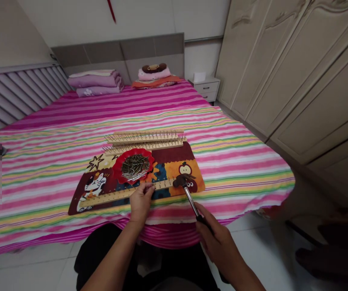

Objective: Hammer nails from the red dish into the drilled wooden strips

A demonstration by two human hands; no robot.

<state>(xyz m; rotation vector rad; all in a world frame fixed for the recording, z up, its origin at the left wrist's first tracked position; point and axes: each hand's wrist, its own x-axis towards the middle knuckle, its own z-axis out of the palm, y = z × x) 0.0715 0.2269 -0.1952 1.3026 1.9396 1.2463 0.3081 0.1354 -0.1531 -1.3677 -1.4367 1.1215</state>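
Observation:
My right hand is wrapped around the dark grip of a claw hammer. The hammer's head is over the right end of a narrow wooden strip; whether they touch I cannot tell. On the strip's near side, my left hand is closed in a pinch, thumb and finger together at the wood. What the fingertips hold is too small to make out. Nails stand in the strip at both ends. Just behind it, a red scalloped bowl contains many loose nails.
A patterned mat lies under the strip and bowl on a striped bed. Further back are wooden strips bristling with upright nails. Folded bedding sits by the headboard. Wardrobes line the right side.

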